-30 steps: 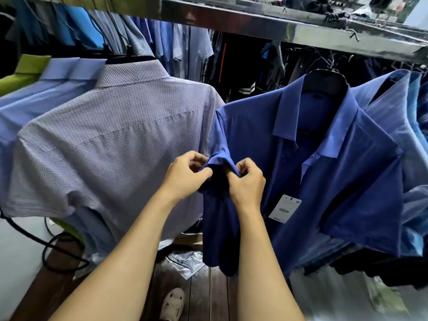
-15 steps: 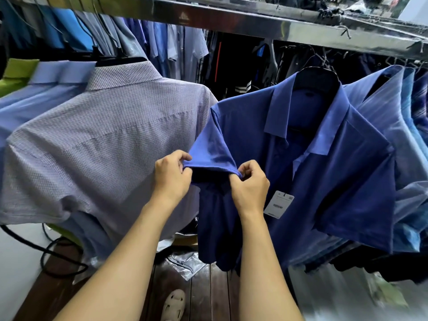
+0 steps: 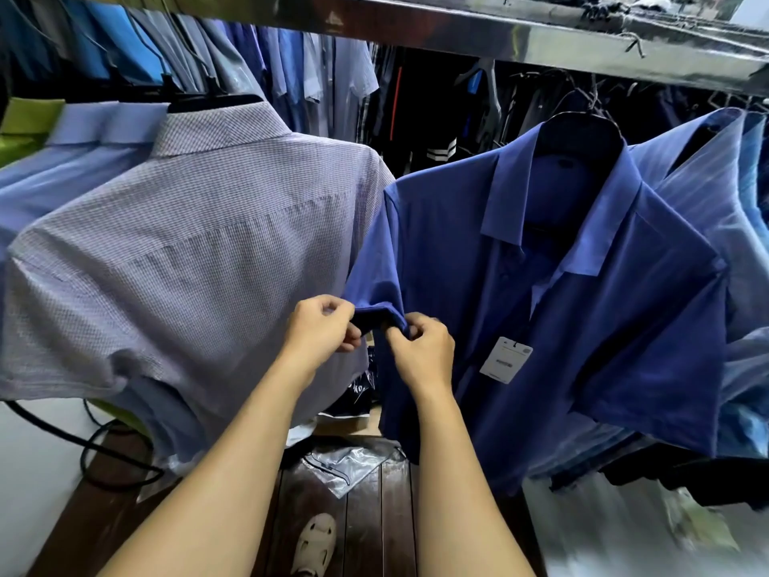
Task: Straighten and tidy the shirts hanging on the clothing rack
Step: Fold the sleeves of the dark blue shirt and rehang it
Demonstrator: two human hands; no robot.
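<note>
The left hand (image 3: 322, 329) and right hand (image 3: 424, 351) each pinch the cuff (image 3: 376, 312) of the blue shirt (image 3: 478, 285), hanging on the rail (image 3: 541, 39), in a narrow grip, likely to flatten its fold.

Open gap between checked shirt (image 3: 199, 260) and blue shirt (image 3: 478, 310).
</note>
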